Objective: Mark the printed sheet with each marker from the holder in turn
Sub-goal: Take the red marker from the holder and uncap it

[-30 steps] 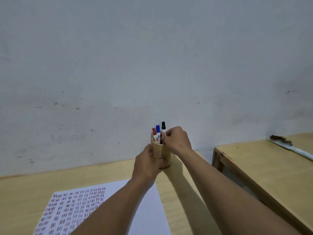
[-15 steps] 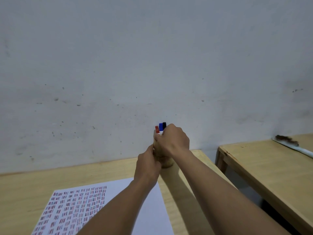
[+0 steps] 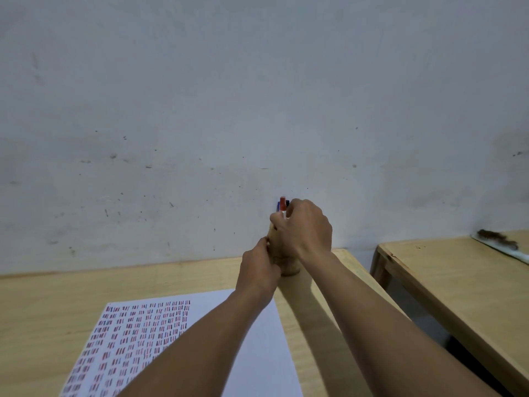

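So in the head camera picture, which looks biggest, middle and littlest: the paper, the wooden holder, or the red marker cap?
1. Printed sheet, biggest.
2. Wooden holder, mostly hidden by hands.
3. Red marker cap, littlest.

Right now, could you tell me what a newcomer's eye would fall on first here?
Both hands meet at the round wooden marker holder by the wall: the left hand steadies it while the right hand pinches the red-capped marker. Nearer, a white printed sheet with rows of red and blue dashes lies on the pale wooden table.

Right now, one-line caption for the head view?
Left hand steadies the holder while right hand grips the red marker beyond the sheet.
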Available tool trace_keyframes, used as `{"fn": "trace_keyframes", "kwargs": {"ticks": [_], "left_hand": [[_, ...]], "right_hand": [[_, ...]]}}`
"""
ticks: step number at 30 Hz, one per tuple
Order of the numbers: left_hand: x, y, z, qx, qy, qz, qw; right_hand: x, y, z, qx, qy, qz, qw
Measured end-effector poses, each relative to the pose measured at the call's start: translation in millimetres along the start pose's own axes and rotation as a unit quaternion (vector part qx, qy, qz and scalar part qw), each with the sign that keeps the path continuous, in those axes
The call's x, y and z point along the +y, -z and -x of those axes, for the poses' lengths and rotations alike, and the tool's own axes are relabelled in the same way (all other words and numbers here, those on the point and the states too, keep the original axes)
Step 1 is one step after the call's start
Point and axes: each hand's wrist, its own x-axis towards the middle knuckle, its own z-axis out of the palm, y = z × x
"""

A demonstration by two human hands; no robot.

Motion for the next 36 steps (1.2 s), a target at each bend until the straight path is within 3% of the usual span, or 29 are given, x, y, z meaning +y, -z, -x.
{"fn": "trace_keyframes", "kwargs": {"ticks": [7, 16, 22, 29, 36], "left_hand": [[9, 2, 7, -0.013, 0.001, 0.004, 1.000], [15, 8, 10, -0.005, -0.004, -0.037, 0.999], [30, 26, 12, 0.021, -0.007, -0.031, 0.999], [69, 94, 40, 0.129, -0.052, 0.038, 0.990], [82, 148, 76, 0.082, -0.081, 0.137, 0.984]], "right_hand": [[-7, 15, -3, 0.026, 0.022, -0.086, 0.996], [2, 8, 0, -0.043, -0.013, -0.184, 0.982], [-10, 23, 6, -0.049, 0.053, -0.223, 0.972], [-37, 43, 24, -0.069, 0.116, -0.142, 0.981], [-64, 63, 58, -0.103, 0.154, -0.052, 0.981]]}}
